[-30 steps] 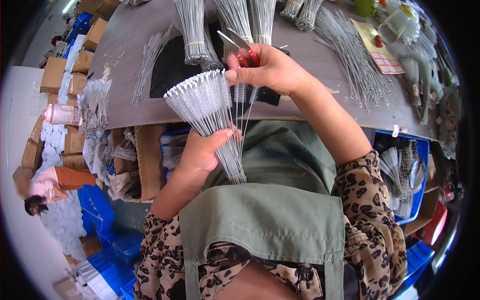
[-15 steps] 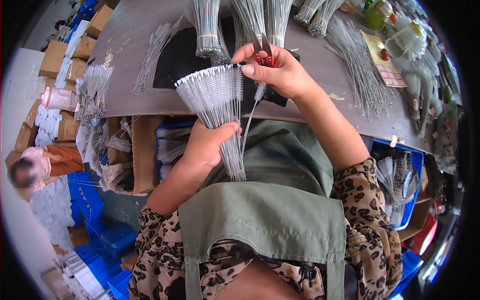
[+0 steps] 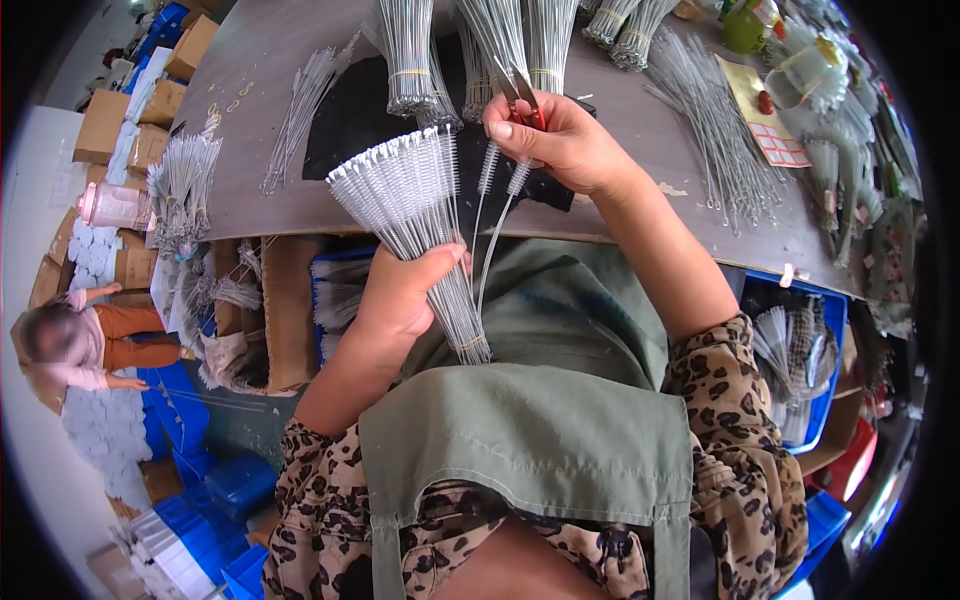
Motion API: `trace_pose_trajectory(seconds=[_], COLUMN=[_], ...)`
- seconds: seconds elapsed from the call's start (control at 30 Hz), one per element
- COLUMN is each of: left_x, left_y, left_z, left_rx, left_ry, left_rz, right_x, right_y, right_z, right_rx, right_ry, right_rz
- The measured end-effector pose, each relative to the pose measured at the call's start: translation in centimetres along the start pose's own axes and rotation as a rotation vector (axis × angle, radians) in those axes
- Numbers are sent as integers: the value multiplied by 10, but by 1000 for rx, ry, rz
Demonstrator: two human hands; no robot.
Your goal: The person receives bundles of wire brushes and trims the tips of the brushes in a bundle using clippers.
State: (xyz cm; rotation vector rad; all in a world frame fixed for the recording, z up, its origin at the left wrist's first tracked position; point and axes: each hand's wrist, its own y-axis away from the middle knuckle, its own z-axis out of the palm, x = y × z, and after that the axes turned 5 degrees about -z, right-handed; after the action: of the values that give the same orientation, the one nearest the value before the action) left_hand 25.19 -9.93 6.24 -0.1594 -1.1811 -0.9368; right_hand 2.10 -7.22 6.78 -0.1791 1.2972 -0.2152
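My left hand [image 3: 405,290] is wrapped round a fanned bundle of thin wire brushes [image 3: 405,185], white bristle ends up and bare wire ends down near my apron. A band ties the bundle near its bottom. My right hand [image 3: 555,145] is closed above and to the right of the fan. It holds small red-handled scissors [image 3: 522,95], blades pointing up. Below its fingers a thin wire brush [image 3: 488,170] is pinched by the tip, apart from the fan. Beside it hangs a second wire brush [image 3: 518,180], its upper end hidden by the hand.
Banded brush bundles [image 3: 410,60] stand at the table's far side on a black mat [image 3: 345,140]. Loose wires [image 3: 715,140] lie right, near a yellow card [image 3: 760,110]. Blue bins [image 3: 835,380] sit under the table edge. Another person [image 3: 90,335] is at far left among boxes.
My right hand has drawn one brush away from the fan's right edge. The fan in my left hand has tilted slightly left. The person at far left has shifted, arms spread.
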Motion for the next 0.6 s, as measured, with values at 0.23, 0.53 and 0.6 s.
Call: trace_pose_trajectory(seconds=[0.23, 0.53, 0.6], left_x=[4, 4, 6], left_y=[2, 1, 3], left_z=[4, 10, 13], left_rx=[-42, -82, -49], left_ry=[43, -18, -40], left_rz=[-13, -31, -51], right_x=[-2, -7, -3], right_y=[1, -12, -12], right_z=[-7, 12, 11], right_rx=[10, 136, 304], right_ry=[106, 506, 504], right_rz=[81, -107, -147])
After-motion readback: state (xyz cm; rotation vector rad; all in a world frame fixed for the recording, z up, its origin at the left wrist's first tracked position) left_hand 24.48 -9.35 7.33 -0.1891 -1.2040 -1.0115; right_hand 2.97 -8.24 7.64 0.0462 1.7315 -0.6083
